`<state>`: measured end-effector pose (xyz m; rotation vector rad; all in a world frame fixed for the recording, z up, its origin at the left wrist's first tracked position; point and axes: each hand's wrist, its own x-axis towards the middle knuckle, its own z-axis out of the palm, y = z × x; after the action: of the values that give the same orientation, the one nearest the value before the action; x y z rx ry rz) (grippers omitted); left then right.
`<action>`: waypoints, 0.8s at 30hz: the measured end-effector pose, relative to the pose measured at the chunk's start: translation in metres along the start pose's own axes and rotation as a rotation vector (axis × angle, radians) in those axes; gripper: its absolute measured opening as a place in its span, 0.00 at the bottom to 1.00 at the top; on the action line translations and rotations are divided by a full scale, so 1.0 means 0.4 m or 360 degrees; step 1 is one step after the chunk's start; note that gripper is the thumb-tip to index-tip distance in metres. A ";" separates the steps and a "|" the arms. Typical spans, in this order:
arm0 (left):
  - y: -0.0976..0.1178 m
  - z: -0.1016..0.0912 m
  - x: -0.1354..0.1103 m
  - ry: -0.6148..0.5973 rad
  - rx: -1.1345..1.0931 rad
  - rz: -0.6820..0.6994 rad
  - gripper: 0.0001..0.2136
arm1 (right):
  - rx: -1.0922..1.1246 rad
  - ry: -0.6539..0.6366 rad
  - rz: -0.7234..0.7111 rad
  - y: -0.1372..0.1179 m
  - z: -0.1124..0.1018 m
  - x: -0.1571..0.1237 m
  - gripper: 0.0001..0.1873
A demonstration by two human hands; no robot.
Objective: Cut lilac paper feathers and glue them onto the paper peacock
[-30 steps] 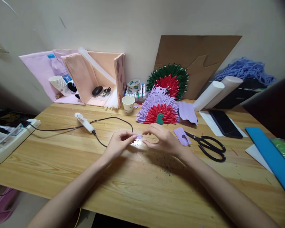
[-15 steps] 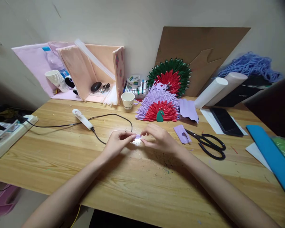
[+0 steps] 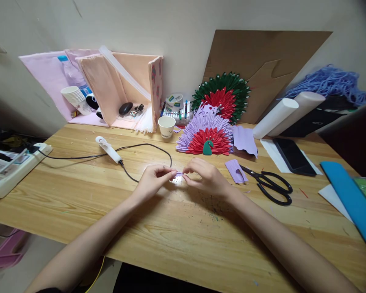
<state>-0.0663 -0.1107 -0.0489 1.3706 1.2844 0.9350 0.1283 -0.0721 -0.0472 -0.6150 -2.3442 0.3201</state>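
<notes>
Between my two hands, just over the wooden table (image 3: 158,244), is a small narrow strip of purple paper (image 3: 179,173). My left hand (image 3: 156,178) pinches its left end between thumb and fingers. At the other end my right hand (image 3: 203,175) has thumb and fingertips closed on the strip. Behind the hands stands a fan-shaped paper peacock (image 3: 205,136) with purple and red feathers and a green head. Right of my right hand lie a cut piece of purple paper (image 3: 235,171) and black-handled scissors (image 3: 270,182).
A white glue gun (image 3: 108,149) with a black cord lies left of my hands. Behind are a paper cup (image 3: 166,127), a green-and-red paper fan (image 3: 240,95) and a peach box (image 3: 131,73). A phone (image 3: 293,156) and blue sheet (image 3: 350,203) lie right; a power strip (image 3: 24,167) is left.
My right fingertips have closed in on the purple strip's right end, which showed free of them earlier. The view has shifted slightly.
</notes>
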 end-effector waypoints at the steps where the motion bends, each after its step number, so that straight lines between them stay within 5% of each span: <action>1: -0.001 0.000 0.000 -0.0003 0.0000 -0.0005 0.13 | -0.0002 0.0000 0.0000 0.000 0.001 0.000 0.03; 24: 0.001 0.010 -0.007 -0.0003 0.0021 0.0086 0.11 | 0.0090 -0.0015 0.0135 -0.016 0.000 0.004 0.04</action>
<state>-0.0627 -0.1141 -0.0491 1.4225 1.2593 0.9633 0.1251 -0.0767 -0.0438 -0.6877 -2.3140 0.4269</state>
